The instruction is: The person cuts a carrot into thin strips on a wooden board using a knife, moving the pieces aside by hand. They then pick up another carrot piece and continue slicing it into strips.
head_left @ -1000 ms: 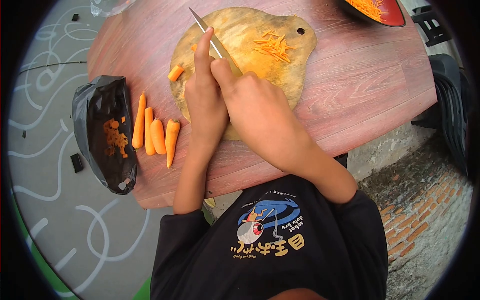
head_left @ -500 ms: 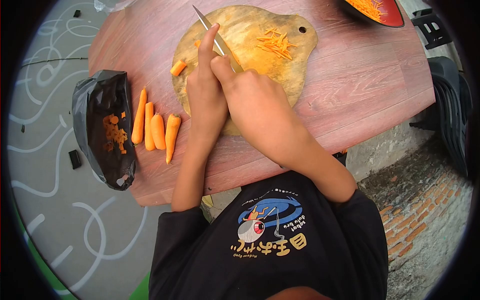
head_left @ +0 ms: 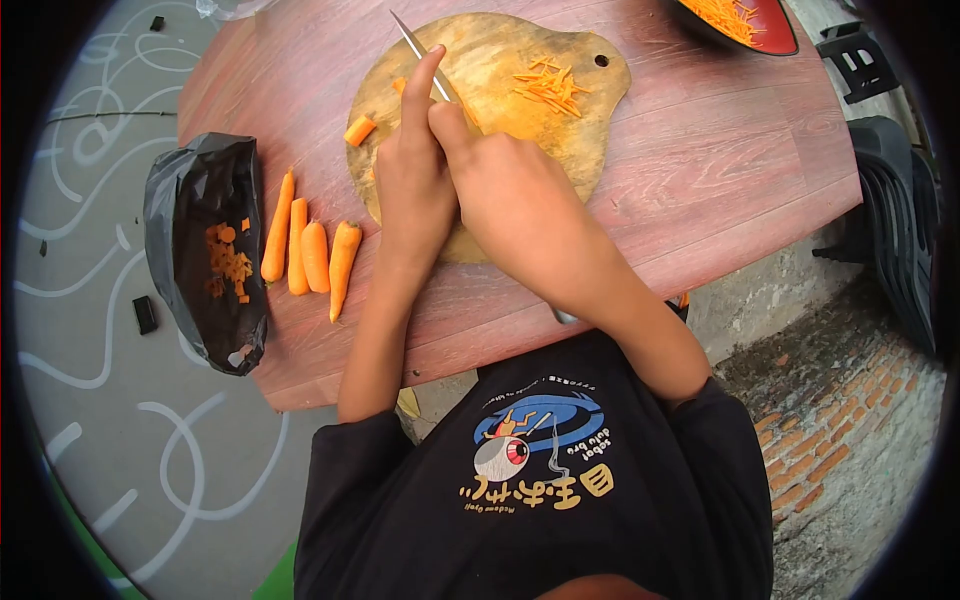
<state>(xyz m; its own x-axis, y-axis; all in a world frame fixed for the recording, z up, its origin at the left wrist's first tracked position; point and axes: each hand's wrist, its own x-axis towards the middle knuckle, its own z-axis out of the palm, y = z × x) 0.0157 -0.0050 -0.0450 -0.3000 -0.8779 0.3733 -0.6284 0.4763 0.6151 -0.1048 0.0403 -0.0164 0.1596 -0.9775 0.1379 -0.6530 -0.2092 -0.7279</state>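
Observation:
My right hand is closed around a knife, whose blade points up and left over the round wooden cutting board. My left hand crosses close against it, one finger stretched up along the blade. Its other fingers are mostly hidden, as is whatever lies under them. A bit of carrot peeks out beside that finger. A short carrot chunk lies at the board's left edge. Thin carrot strips are heaped on the board's right part.
Several whole carrots lie on the reddish wooden table, left of my forearms. Beside them a black plastic bag holds carrot scraps. A red and black bowl with carrot strips stands at the far right. Dark stacked chairs stand beyond the table.
The view has shifted slightly. My right hand has drawn a little toward the left hand and up the board, the knife still in it. The carrots and strips stay where they were.

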